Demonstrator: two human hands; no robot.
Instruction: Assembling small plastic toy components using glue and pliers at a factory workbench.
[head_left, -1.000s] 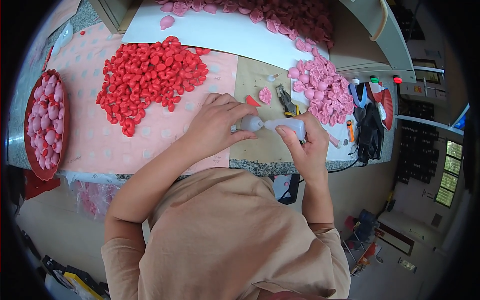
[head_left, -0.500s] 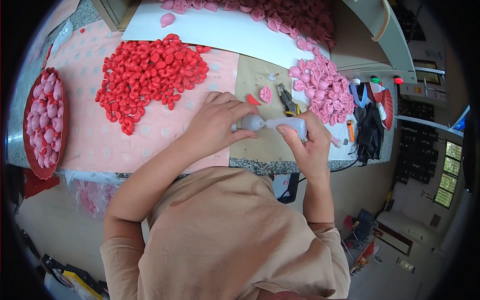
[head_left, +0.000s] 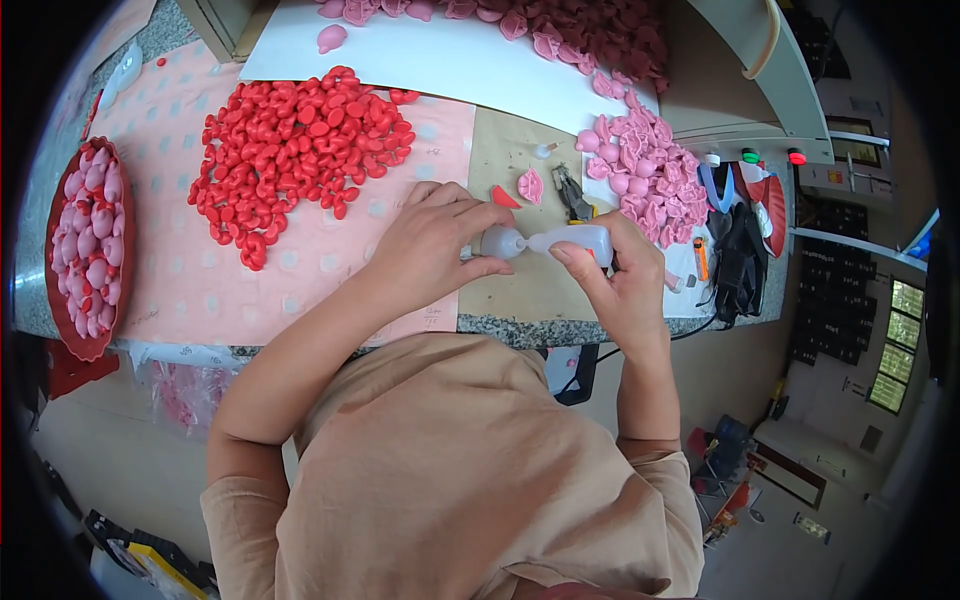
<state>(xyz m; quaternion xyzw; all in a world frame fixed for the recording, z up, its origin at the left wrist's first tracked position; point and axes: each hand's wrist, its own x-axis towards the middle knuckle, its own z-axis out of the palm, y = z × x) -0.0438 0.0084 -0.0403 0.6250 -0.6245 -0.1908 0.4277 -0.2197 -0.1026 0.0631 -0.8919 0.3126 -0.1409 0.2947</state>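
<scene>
My left hand (head_left: 435, 238) is closed around a translucent, rounded small bottle (head_left: 502, 242), its fingers over the top and the thumb below. In my right hand (head_left: 628, 268) a whitish squeeze bottle (head_left: 575, 240) lies sideways, its narrow end pointing left. The two bottles meet end to end, tip against tip, over the brown mat (head_left: 500, 292). Beyond my hands lie a red triangular piece (head_left: 505, 197), a pink leaf-like moulded piece (head_left: 530, 186), and pliers (head_left: 573, 196) with black and yellow handles. A small clear nozzle-like piece (head_left: 544, 151) is farther back.
A heap of red pieces (head_left: 300, 150) covers the pink cloth (head_left: 165, 215) at left. Pink moulded pieces (head_left: 655, 180) pile at right, with more on the white board (head_left: 400, 60). A red tray (head_left: 85, 338) holds pink pieces. An orange cutter (head_left: 700, 259) lies at right.
My right hand and its squeeze bottle have shifted slightly, with the wrist moving a little right and the bottle turning more level. My left hand stays almost in place.
</scene>
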